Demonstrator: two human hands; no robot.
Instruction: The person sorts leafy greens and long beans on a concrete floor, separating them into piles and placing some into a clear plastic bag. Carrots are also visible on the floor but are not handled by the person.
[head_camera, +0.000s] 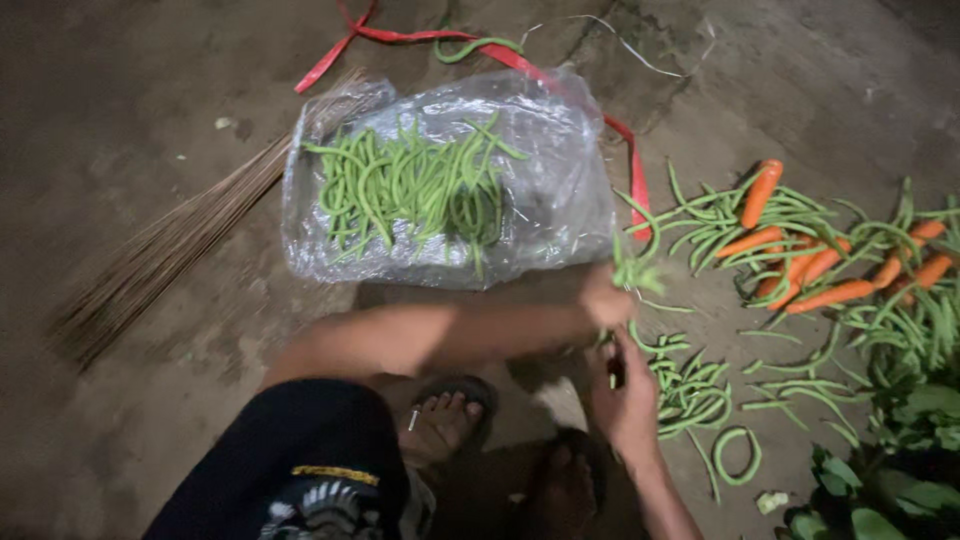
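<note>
My left hand (603, 298) reaches across my knee and grips a small bunch of green long beans (636, 268) just above the ground. Below it, my right hand (625, 398) is closed around a small dark tool, maybe a knife; I cannot see it clearly. A scatter of trimmed bean pieces (690, 390) lies right beside my right hand. Further up, a clear plastic sheet (560, 190) is spread on the ground with a pile of long beans (415, 185) lying on it.
Several orange carrots (800, 265) lie among more beans at the right. Dark leafy greens (900, 480) fill the lower right corner. A stick broom (160, 260) lies at the left, a red ribbon (420, 38) at the top. My sandalled foot (445, 420) rests below.
</note>
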